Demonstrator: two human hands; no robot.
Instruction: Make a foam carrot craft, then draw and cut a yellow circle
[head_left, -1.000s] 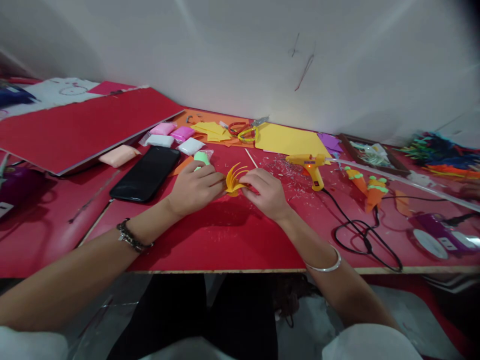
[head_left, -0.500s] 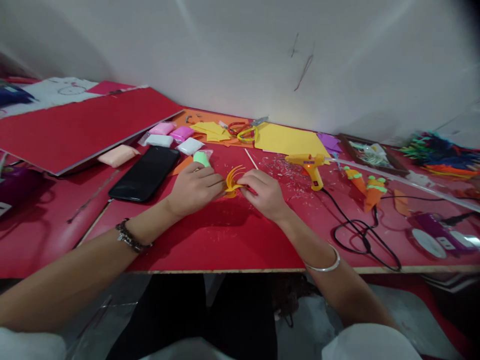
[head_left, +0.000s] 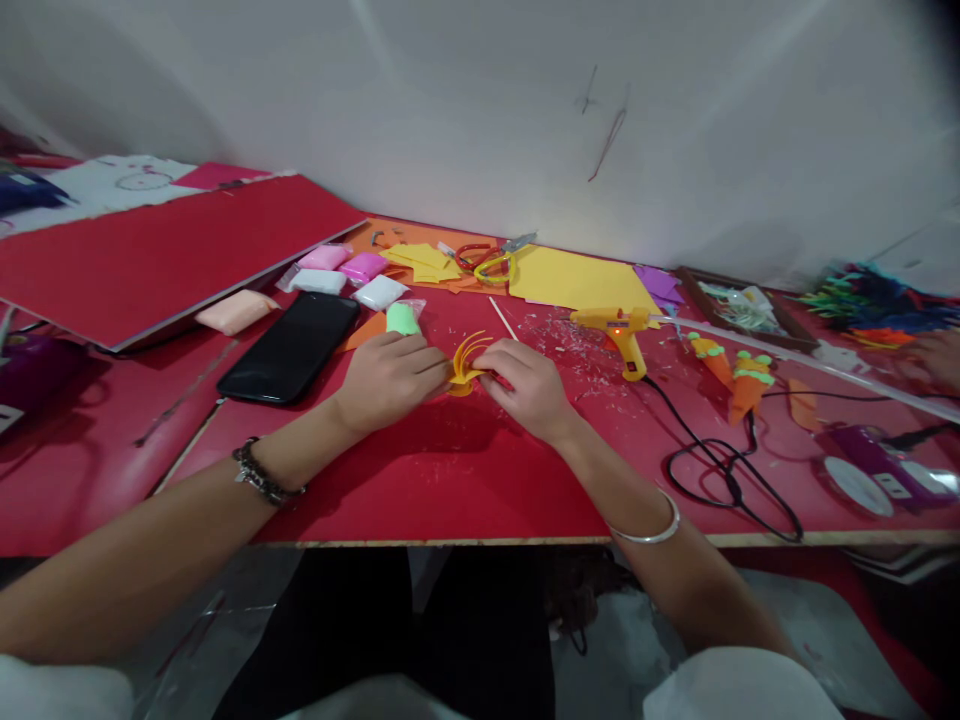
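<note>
A small orange paper piece with curled, fringed strips sits between my two hands on the red table. My left hand pinches its left side with fingers closed. From the right, my right hand pinches the same piece with closed fingers. Both hands rest on the tabletop, and the lower part of the paper is hidden by my fingers.
A black phone lies left of my hands, with clay packets behind it. A yellow glue gun and its black cord lie to the right, near paper carrots. Yellow sheets and scissors lie by the wall. Another person's hand shows at far right.
My hands have drawn slightly closer around the orange piece, and its strips look more bunched. Another person's hand has come into view at the far right.
</note>
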